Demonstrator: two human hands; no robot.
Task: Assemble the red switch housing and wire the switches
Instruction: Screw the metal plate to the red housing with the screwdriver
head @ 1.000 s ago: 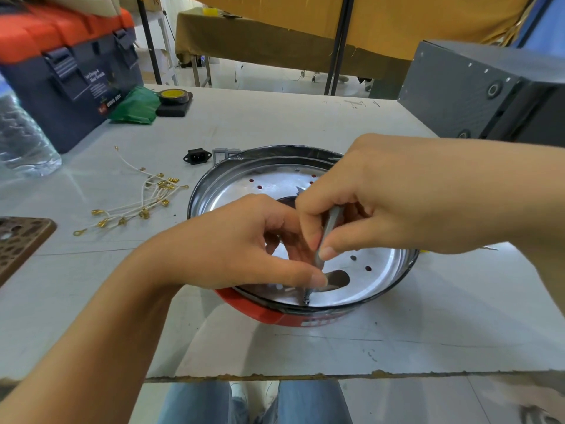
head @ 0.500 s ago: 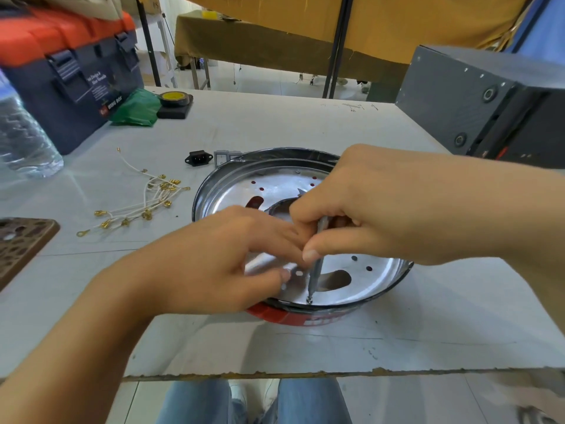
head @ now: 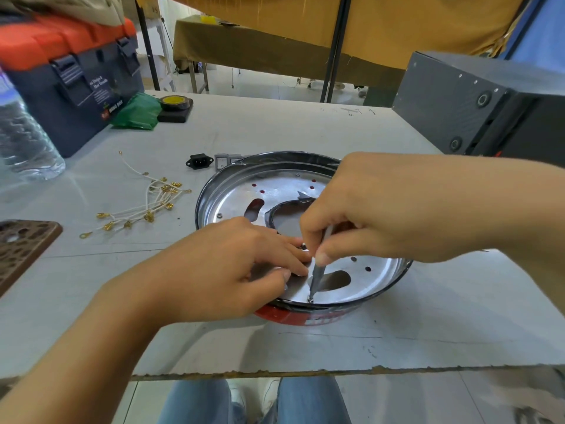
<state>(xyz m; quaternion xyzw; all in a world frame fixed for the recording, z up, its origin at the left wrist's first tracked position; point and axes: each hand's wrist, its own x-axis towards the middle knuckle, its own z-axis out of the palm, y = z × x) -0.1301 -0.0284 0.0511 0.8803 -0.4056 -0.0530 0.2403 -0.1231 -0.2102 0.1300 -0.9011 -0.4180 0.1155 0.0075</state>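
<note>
While upright, screwdriver (head: 318, 272) in right hand (head: 363, 209)

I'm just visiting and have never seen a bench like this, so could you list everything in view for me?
round red housing with shiny metal plate: one, table centre.
thin grey metal screwdriver: one, tip on a screw at the plate's near rim.
white wires with gold terminals: a bundle, left of the housing.
black power socket: one, behind the housing.
grey rocker switches: at least two, beside the socket.
orange-lidded dark toolbox: one, far left.
clear plastic bottle: one, left edge.
yellow-centred black tape roll: one, far side.
left hand: resting on the plate.
right hand: pinching the screwdriver.
</note>
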